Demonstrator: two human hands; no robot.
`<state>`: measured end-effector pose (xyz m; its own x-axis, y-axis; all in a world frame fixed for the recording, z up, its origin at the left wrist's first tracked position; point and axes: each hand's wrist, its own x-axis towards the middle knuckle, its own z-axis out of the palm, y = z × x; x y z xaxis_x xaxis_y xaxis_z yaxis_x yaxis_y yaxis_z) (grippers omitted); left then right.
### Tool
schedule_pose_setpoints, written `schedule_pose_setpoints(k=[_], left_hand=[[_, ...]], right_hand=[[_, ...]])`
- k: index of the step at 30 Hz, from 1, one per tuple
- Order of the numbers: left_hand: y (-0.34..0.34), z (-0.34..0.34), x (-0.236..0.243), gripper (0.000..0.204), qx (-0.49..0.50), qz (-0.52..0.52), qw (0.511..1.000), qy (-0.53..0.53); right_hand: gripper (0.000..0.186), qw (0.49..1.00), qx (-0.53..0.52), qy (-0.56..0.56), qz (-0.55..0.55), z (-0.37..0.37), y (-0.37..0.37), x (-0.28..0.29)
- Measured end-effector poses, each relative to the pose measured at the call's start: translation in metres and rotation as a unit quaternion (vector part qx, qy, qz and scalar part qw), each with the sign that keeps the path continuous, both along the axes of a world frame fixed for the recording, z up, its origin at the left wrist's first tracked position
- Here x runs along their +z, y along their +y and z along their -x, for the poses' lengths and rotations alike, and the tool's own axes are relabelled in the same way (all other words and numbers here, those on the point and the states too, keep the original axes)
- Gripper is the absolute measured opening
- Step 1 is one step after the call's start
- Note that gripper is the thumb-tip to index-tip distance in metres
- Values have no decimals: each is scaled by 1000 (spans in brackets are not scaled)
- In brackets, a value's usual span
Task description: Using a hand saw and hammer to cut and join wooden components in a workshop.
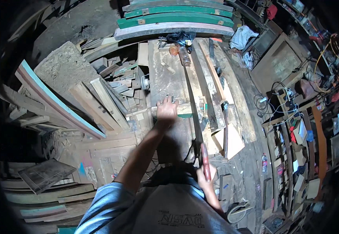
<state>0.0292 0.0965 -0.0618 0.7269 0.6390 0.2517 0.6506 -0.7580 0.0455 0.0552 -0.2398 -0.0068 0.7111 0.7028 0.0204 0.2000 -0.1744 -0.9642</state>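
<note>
My left hand (pixel 167 110) reaches onto the workbench (pixel 161 78), fingers bent over a small dark piece at a wooden strip's edge; what it grips is unclear. Lower right, my right hand (pixel 205 175) is closed on the red-brown handle (pixel 204 154) of a long dark tool, whose narrow length seems to run up the bench beside a plank (pixel 204 89). Plastic bottles (pixel 184 56) and a dark bag (pixel 179 38) lie at the bench's far end.
Green slats (pixel 175 19) are stacked beyond the bench. Offcuts (pixel 122 85) and a curved painted board (pixel 60 99) crowd the left. A power strip with tangled cables (pixel 288 99), shelving with odds and ends (pixel 302 167) and a bottle (pixel 264 162) are on the right.
</note>
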Motion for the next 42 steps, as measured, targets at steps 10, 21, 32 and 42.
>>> schedule_pose_setpoints(k=[10, 21, 32, 42], left_hand=[[-6, -1, 12, 42, -15, 29, 999, -36], [-13, -1, 20, 69, -19, 37, 998, -48], [-10, -3, 27, 72, -39, 56, 997, -49], [-6, 0, 6, 38, -21, 8, 999, -38]], right_hand=[[27, 1000, -2, 19, -20, -13, 19, -8], [26, 998, 8, -11, -60, -31, 72, -5], [28, 998, -14, 32, -56, -38, 89, -11], [26, 1000, -9, 12, 6, 11, -3, -4]])
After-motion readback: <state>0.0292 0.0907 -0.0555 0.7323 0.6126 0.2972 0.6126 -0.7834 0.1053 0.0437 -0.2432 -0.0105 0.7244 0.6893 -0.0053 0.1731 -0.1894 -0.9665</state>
